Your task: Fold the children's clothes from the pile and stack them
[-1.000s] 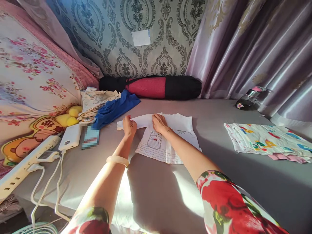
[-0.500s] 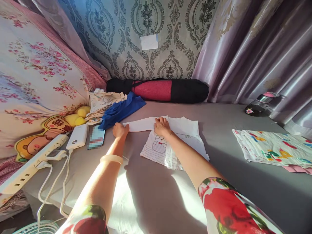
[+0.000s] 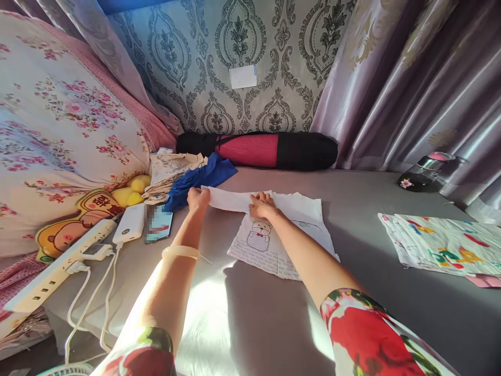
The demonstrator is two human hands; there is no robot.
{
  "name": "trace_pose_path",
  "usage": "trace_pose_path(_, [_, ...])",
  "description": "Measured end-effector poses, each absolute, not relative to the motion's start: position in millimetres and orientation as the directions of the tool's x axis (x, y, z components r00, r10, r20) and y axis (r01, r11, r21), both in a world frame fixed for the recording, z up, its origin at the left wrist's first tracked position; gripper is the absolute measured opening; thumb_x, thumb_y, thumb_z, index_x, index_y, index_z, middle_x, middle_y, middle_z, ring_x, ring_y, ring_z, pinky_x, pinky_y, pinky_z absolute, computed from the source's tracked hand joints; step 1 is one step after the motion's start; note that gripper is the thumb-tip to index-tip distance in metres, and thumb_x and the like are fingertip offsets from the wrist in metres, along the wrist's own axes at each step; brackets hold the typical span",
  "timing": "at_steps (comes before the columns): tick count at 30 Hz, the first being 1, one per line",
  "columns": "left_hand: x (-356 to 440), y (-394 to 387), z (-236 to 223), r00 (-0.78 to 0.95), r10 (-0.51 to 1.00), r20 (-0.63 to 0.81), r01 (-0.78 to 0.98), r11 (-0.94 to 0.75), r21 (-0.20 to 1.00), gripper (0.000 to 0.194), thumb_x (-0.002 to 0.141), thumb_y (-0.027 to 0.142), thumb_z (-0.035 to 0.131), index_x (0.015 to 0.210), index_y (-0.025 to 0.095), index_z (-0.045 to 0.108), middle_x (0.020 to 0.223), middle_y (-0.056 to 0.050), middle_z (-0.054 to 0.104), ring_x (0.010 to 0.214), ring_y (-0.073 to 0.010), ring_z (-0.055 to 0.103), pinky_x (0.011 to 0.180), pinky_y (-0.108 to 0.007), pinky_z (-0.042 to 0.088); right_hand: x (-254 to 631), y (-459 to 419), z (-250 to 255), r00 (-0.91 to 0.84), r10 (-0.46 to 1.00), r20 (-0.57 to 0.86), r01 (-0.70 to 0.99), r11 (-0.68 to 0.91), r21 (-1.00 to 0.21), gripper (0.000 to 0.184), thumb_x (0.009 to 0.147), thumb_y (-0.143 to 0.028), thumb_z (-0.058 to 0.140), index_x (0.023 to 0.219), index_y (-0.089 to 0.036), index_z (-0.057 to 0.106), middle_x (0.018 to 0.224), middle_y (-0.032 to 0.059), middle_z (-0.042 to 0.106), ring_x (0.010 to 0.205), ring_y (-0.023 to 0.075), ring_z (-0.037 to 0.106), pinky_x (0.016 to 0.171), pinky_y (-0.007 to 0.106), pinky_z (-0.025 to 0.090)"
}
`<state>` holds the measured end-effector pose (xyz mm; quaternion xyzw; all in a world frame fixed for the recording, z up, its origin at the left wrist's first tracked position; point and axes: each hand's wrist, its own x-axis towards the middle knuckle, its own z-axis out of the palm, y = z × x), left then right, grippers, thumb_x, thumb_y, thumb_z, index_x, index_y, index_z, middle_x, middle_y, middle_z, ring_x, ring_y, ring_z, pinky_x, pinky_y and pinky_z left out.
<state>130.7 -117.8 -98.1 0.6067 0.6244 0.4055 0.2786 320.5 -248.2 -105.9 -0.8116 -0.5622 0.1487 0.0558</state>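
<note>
A small white long-sleeved shirt (image 3: 289, 263) with a bear drawing and lines of print lies in front of me, partly folded over itself. My left hand (image 3: 199, 199) is closed on the end of its left sleeve (image 3: 230, 199), which stretches across to the body of the shirt. At the shoulder, my right hand (image 3: 263, 205) presses down on the cloth with its fingers apart. My right forearm hides part of the shirt's front. Just behind my left hand lies a crumpled blue garment (image 3: 199, 177).
Left are a phone (image 3: 158, 223), a white power bank (image 3: 130, 223), a power strip (image 3: 62, 263) with cables and a yellow plush toy (image 3: 133, 190). A black-and-red rolled bag (image 3: 250, 150) lies against the wall. Right are folded patterned cloths (image 3: 450, 245) and a dark bottle (image 3: 422, 175).
My left hand has moved slightly up and away, raising the sleeve end. My right hand stays at the shoulder of the shirt. The whole view has shifted a little.
</note>
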Motion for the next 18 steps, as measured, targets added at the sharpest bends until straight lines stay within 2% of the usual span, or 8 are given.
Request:
trace_pose_path(5, [155, -133, -63, -0.098, 0.986, 0.132, 0.249, -0.105, 0.963, 0.022, 0.064, 0.028, 0.059, 0.081, 0.014, 0.061, 0.062, 0.000, 0.057, 0.064, -0.0174, 0.060, 0.059, -0.026, 0.048, 317, -245, -106, 0.344, 0.924, -0.165, 0.890, -0.377, -0.255, 0.049, 0.094, -0.044, 0.040, 0.138, -0.025, 0.049, 0.136, 0.0111, 0.045, 0.123, 0.0299, 0.040, 0.100, 0.040, 0.031])
trace_pose_path(10, [183, -164, -44, 0.070, 0.994, 0.084, -0.028, -0.082, 0.996, 0.027, 0.062, 0.029, 0.060, 0.084, 0.013, 0.062, 0.058, 0.003, 0.055, 0.053, -0.0130, 0.055, 0.053, -0.024, 0.045, 310, -243, -106, 0.403, 0.906, -0.131, 0.862, -0.424, -0.278, 0.058, 0.094, -0.052, 0.042, 0.142, -0.022, 0.047, 0.137, 0.0147, 0.046, 0.127, 0.0329, 0.040, 0.104, 0.044, 0.031])
trace_pose_path(11, [189, -170, -44, 0.096, 0.992, 0.084, -0.054, -0.079, 0.995, 0.026, 0.062, 0.029, 0.060, 0.083, 0.013, 0.062, 0.058, 0.003, 0.055, 0.053, -0.0128, 0.055, 0.054, -0.024, 0.045, 311, -243, -105, 0.404, 0.906, -0.125, 0.840, -0.421, -0.341, 0.056, 0.092, -0.051, 0.046, 0.140, -0.020, 0.050, 0.137, 0.0157, 0.048, 0.129, 0.0339, 0.040, 0.105, 0.045, 0.031])
trace_pose_path(14, [206, -182, -50, 0.141, 0.986, 0.093, -0.088, -0.081, 0.993, 0.025, 0.063, 0.029, 0.060, 0.083, 0.013, 0.062, 0.061, 0.002, 0.057, 0.056, -0.0133, 0.057, 0.055, -0.024, 0.047, 321, -249, -100, 0.402, 0.912, -0.088, 0.677, -0.360, -0.642, 0.040, 0.088, -0.040, 0.058, 0.122, -0.019, 0.063, 0.131, 0.0143, 0.058, 0.130, 0.0332, 0.044, 0.107, 0.043, 0.033])
trace_pose_path(16, [216, -187, -56, 0.140, 0.985, 0.103, -0.069, -0.094, 0.993, 0.025, 0.065, 0.030, 0.061, 0.084, 0.014, 0.063, 0.064, 0.000, 0.059, 0.060, -0.0146, 0.060, 0.058, -0.025, 0.048, 334, -257, -97, 0.451, 0.892, -0.039, 0.536, -0.306, -0.787, 0.028, 0.091, -0.030, 0.055, 0.115, -0.020, 0.066, 0.129, 0.0103, 0.062, 0.129, 0.0276, 0.048, 0.106, 0.038, 0.036])
trace_pose_path(18, [226, -191, -64, 0.128, 0.985, 0.117, -0.021, -0.115, 0.993, 0.025, 0.067, 0.031, 0.062, 0.086, 0.014, 0.064, 0.067, -0.001, 0.062, 0.066, -0.0165, 0.062, 0.061, -0.026, 0.049, 348, -270, -96, 0.530, 0.847, -0.035, 0.404, -0.289, -0.868, 0.028, 0.096, -0.024, 0.045, 0.115, -0.019, 0.064, 0.127, 0.0091, 0.064, 0.123, 0.0219, 0.055, 0.102, 0.033, 0.043])
